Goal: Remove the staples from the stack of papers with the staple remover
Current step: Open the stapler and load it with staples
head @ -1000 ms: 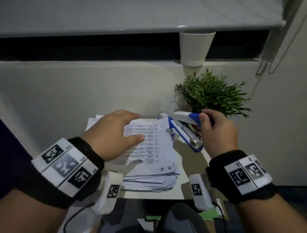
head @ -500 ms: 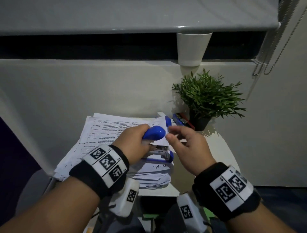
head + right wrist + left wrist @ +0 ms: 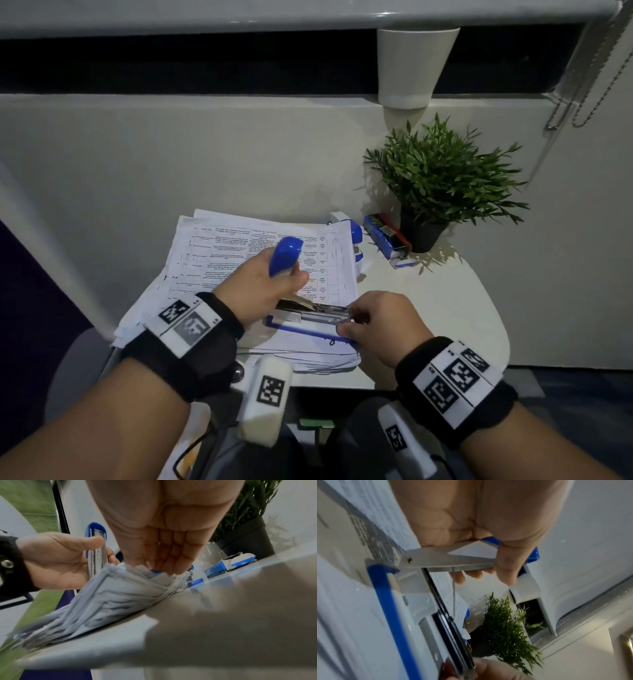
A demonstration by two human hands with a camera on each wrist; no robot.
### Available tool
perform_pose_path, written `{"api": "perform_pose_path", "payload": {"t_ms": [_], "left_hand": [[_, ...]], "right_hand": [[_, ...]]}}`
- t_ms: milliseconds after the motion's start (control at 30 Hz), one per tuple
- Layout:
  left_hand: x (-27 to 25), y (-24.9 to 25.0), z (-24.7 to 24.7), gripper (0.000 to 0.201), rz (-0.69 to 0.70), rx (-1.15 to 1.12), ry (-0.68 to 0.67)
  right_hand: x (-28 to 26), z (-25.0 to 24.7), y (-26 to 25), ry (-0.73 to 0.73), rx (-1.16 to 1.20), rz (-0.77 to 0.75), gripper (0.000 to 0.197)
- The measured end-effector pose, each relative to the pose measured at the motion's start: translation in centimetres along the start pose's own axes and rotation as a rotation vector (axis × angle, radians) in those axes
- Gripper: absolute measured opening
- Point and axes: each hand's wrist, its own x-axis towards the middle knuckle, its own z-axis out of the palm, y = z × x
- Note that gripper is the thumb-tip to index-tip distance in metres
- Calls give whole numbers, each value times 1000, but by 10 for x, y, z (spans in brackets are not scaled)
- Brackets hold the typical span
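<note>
A blue and white stapler (image 3: 310,317) lies opened on the near corner of the paper stack (image 3: 239,246). My left hand (image 3: 263,284) grips its raised blue cover (image 3: 286,255); the left wrist view shows the fingers curled round the cover's metal arm (image 3: 453,559). The metal magazine (image 3: 318,311) lies exposed above the blue-edged base (image 3: 388,601). My right hand (image 3: 376,322) pinches the stapler's front end, fingertips down at the stack's edge (image 3: 111,595) in the right wrist view. A second blue and white tool (image 3: 356,236) lies at the stack's far right corner, partly hidden by paper.
The papers sit on a small white table (image 3: 445,308) against a pale wall. A blue staple box (image 3: 385,236) and a potted green plant (image 3: 442,174) stand at the back right. A white cone-shaped holder (image 3: 411,65) hangs above the plant.
The stapler passed from my right hand, held up at the right, to my left hand. It now lies open on the stack, and my right hand has come to its front end.
</note>
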Motion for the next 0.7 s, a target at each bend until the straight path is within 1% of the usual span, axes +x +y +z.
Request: {"api": "perform_pose_path", "payload": {"t_ms": [67,100,133,200,233,267,333,367,433,500,567,633,700], "left_hand": [[-1,-5,-5,55,-44,-128,26],[-1,-8,-7,61,-72,-196,47],[-2,-9,-9,57,-98,-272,59],[-7,-7,-11,35,-135,-393,119],[-8,-8,-13,32,-121,-383,175],[-9,-7,-15,33,-85,-298,242],[-11,-4,-19,39,14,-38,388],[-13,-1,-21,48,63,61,448],[-16,3,-24,72,152,148,515],[-18,5,-25,84,196,248,563],[-19,2,-26,81,186,403,627],[-18,-3,-31,69,150,541,676],[-16,-10,-39,54,68,646,647]], "right_hand": [[-1,2,1,10,7,3,19],[-1,3,1,15,12,6,19],[-2,3,2,18,16,8,19],[-1,3,2,15,12,3,21],[-1,3,2,12,3,-1,22],[-1,3,1,9,-6,-5,24],[0,2,0,1,-27,-16,25],[0,2,0,-2,-37,-21,25],[0,2,0,-4,-45,-19,25],[-1,2,0,-1,-46,-18,25],[-1,2,0,-1,-38,-15,24],[-1,3,0,0,-35,-13,23],[0,4,1,-2,-31,-6,23]]}}
